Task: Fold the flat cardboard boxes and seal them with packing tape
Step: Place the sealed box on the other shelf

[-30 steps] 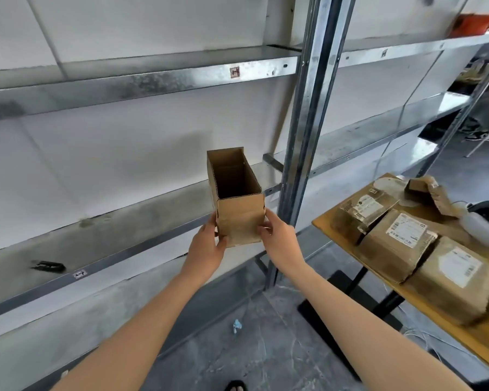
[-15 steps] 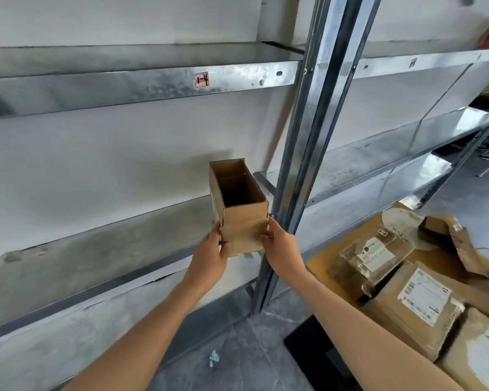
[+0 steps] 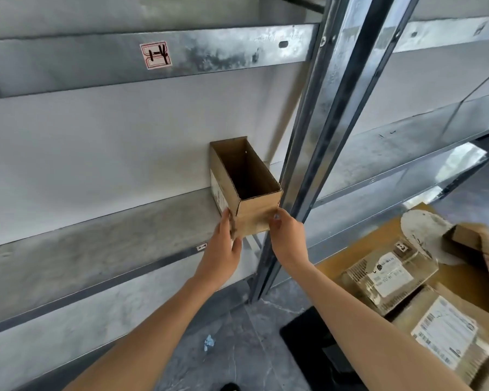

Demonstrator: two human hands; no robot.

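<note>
The box (image 3: 249, 193) is up at the shelf (image 3: 96, 235), at its right end just beside the steel post (image 3: 322, 136). You hold it by its near end; whether its base rests on the shelf or hangs just above cannot be told. It stands open at the top and tilts a little away from you. Inside, only bare cardboard walls show, and the bottom is lost in shadow. A pale label runs along its left side.

Your left hand (image 3: 223, 249) grasps the near left corner, fingers laid up the side wall and thumb on the front face. Your right hand (image 3: 285, 238) grasps the near right corner, its fingers (image 3: 275, 218) curled onto the edge — the box is clamped between the two.

On the rail of the shelf above is a red-lined tag (image 3: 156, 55) marked "1-4".

To your right, the wooden counter (image 3: 333, 261) carries two taped parcels with printed labels — one nearer the post (image 3: 390, 275), one at the lower right (image 3: 446, 334) — and behind them a crumpled piece of cardboard (image 3: 480, 244). On the grey floor lie a blue scrap (image 3: 209, 342) and a black mat (image 3: 314, 342).
</note>
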